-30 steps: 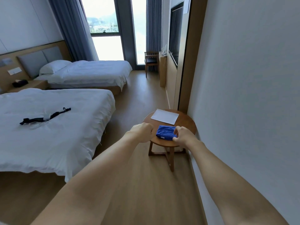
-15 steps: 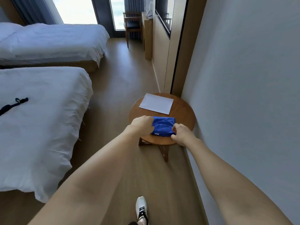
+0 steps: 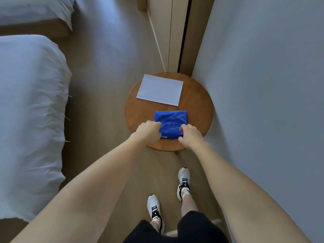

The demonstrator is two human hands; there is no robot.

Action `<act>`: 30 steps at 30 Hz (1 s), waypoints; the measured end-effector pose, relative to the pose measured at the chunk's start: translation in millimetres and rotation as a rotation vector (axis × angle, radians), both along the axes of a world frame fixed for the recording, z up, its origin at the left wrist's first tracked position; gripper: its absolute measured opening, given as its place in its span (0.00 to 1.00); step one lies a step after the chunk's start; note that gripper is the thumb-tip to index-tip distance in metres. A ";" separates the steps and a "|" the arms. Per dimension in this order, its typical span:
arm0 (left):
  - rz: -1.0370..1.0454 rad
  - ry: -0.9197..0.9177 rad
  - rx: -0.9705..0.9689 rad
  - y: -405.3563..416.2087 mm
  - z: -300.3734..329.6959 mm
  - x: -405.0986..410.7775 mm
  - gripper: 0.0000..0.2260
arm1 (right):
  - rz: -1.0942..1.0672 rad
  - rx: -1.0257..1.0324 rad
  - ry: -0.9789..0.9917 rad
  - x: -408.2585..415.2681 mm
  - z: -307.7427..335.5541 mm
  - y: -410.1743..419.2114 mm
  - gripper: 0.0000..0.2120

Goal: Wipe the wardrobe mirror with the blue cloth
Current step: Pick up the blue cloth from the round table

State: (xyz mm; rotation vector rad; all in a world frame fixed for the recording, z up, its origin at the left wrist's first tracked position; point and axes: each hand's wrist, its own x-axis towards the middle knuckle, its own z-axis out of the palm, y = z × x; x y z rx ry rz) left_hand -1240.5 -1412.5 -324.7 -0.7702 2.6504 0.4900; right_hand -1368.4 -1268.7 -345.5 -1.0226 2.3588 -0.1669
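Left hand and right hand each pinch a near corner of the folded blue cloth on the round table; paper at 12 o'clock.

One camera sits on the person's head and looks steeply down and forward. The round bench lies near, just past centre toward 12 o'clock; the person's shoes show at 6 o'clock, a bed at 9 o'clock, a wall at 3 o'clock.

Fuzzy matt blue cloth on a smooth, satin-finished wooden table beside smooth white paper.
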 end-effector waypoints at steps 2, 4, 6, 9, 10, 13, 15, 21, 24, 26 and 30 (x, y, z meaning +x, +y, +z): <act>0.019 -0.021 0.022 -11.0 -16.8 -16.2 0.10 | 0.008 0.012 -0.023 -17.0 -15.8 -12.8 0.18; 0.070 -0.056 0.048 -22.9 -32.4 -32.4 0.11 | 0.028 0.022 -0.035 -34.8 -33.9 -26.2 0.18; 0.144 -0.086 0.081 -35.4 -48.8 -46.4 0.11 | 0.054 0.040 -0.055 -51.2 -53.6 -41.2 0.19; 0.225 -0.129 0.118 -50.6 -78.8 -65.3 0.11 | 0.107 0.071 -0.087 -72.0 -85.7 -64.4 0.22; 0.236 -0.144 0.119 -54.0 -89.2 -71.0 0.11 | 0.121 0.082 -0.100 -77.8 -96.2 -71.7 0.23; 0.262 -0.181 0.095 -64.6 -119.4 -85.8 0.12 | 0.173 0.119 -0.142 -92.8 -128.1 -92.5 0.26; 0.293 -0.190 0.085 -71.8 -136.1 -94.3 0.11 | 0.223 0.157 -0.163 -100.1 -148.0 -105.1 0.31; 0.336 -0.233 -0.006 -93.0 -171.0 -106.7 0.07 | 0.365 0.297 -0.116 -103.2 -194.3 -132.5 0.46; 0.380 -0.251 0.006 -101.8 -179.9 -104.6 0.05 | 0.424 0.339 0.042 -92.4 -209.9 -136.8 0.47; 0.396 -0.259 0.026 -105.1 -184.5 -102.6 0.06 | 0.437 0.337 0.125 -86.2 -213.0 -138.8 0.44; 0.407 -0.279 0.049 -106.6 -187.4 -101.0 0.08 | 0.480 0.301 0.153 -86.7 -205.4 -149.3 0.37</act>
